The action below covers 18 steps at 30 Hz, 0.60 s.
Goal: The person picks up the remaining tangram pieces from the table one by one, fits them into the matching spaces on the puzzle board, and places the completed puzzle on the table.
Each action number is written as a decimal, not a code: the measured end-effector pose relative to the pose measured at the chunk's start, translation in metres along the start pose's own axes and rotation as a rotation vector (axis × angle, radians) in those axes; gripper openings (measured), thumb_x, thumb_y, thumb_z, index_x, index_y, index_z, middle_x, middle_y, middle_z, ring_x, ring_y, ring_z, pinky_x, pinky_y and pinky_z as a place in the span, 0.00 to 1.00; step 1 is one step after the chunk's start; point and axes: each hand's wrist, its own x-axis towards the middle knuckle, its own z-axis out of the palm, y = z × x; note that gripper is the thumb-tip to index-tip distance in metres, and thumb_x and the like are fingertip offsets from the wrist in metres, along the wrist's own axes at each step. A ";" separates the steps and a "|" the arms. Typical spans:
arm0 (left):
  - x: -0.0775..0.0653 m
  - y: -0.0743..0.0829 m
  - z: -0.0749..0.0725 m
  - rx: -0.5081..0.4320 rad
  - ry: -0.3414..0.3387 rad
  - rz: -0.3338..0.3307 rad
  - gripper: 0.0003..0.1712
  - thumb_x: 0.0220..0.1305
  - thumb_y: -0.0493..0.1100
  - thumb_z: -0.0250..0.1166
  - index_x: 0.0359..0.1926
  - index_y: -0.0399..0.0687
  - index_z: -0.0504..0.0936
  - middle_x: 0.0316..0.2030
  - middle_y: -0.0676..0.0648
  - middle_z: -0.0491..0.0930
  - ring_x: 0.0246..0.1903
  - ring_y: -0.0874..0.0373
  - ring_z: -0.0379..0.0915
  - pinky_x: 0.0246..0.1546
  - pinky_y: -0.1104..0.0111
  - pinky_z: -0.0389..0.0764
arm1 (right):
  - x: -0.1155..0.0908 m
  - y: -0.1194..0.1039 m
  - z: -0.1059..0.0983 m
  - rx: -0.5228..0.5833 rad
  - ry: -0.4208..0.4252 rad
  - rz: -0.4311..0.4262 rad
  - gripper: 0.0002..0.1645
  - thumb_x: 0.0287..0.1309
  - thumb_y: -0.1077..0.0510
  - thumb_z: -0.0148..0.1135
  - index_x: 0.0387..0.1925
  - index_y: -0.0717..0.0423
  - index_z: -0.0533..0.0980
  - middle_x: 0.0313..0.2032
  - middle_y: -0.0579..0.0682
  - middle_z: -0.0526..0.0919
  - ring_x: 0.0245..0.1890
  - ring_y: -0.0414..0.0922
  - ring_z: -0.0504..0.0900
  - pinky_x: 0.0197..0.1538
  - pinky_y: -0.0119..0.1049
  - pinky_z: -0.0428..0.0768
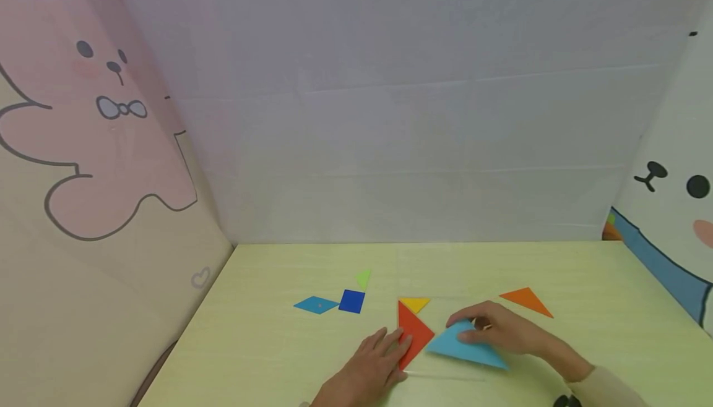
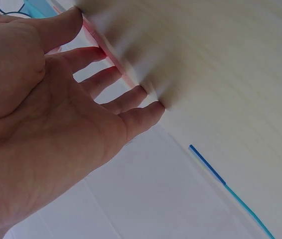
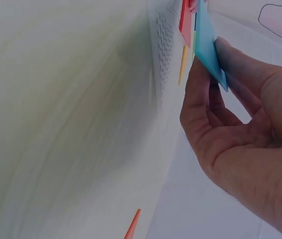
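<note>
My left hand point(image 1: 364, 367) lies with fingers spread and fairly straight, its fingertips on the left side of a large red triangle point(image 1: 414, 336) flat on the table. In the left wrist view, that hand's point(image 2: 76, 97) fingertips press down along the red edge. My right hand point(image 1: 509, 328) pinches a large light blue triangle point(image 1: 466, 345) between thumb and fingers. The piece is tilted, its left corner right by the red triangle's right corner. Seen from the right wrist, the light blue triangle point(image 3: 208, 47) is held nearly edge-on. A small yellow triangle point(image 1: 415, 304) touches the red one's upper edge.
An orange triangle point(image 1: 528, 301) lies beyond my right hand. Farther left are a dark blue square point(image 1: 351, 302), a blue parallelogram point(image 1: 315, 305) and a light green triangle point(image 1: 364, 278). A pale textured patch point(image 3: 166, 45) shows on the table. Cloth walls enclose the back and sides.
</note>
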 end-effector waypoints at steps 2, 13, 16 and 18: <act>0.000 0.000 0.000 -0.001 -0.001 -0.003 0.35 0.76 0.61 0.55 0.80 0.65 0.60 0.77 0.59 0.59 0.75 0.52 0.56 0.73 0.56 0.63 | 0.002 -0.001 0.002 0.003 -0.007 0.004 0.14 0.72 0.61 0.61 0.54 0.63 0.81 0.48 0.55 0.87 0.33 0.37 0.79 0.37 0.31 0.79; -0.001 0.001 -0.002 -0.031 -0.015 -0.015 0.35 0.76 0.60 0.55 0.80 0.65 0.60 0.77 0.59 0.59 0.75 0.52 0.55 0.73 0.55 0.63 | 0.010 -0.003 0.010 0.036 -0.047 0.011 0.15 0.72 0.59 0.61 0.55 0.62 0.82 0.51 0.55 0.87 0.39 0.36 0.79 0.40 0.31 0.80; 0.000 0.001 -0.002 -0.036 -0.019 -0.017 0.35 0.76 0.61 0.55 0.80 0.66 0.60 0.77 0.59 0.59 0.75 0.52 0.55 0.73 0.55 0.63 | 0.012 -0.004 0.013 0.035 -0.054 -0.001 0.15 0.72 0.59 0.62 0.55 0.63 0.82 0.51 0.56 0.87 0.39 0.35 0.79 0.40 0.31 0.81; 0.001 0.001 -0.002 -0.041 -0.024 -0.020 0.36 0.76 0.61 0.54 0.80 0.66 0.59 0.77 0.60 0.59 0.76 0.52 0.55 0.73 0.55 0.62 | 0.014 -0.004 0.014 0.040 -0.060 -0.001 0.15 0.72 0.60 0.61 0.55 0.63 0.82 0.51 0.56 0.87 0.38 0.35 0.78 0.40 0.31 0.80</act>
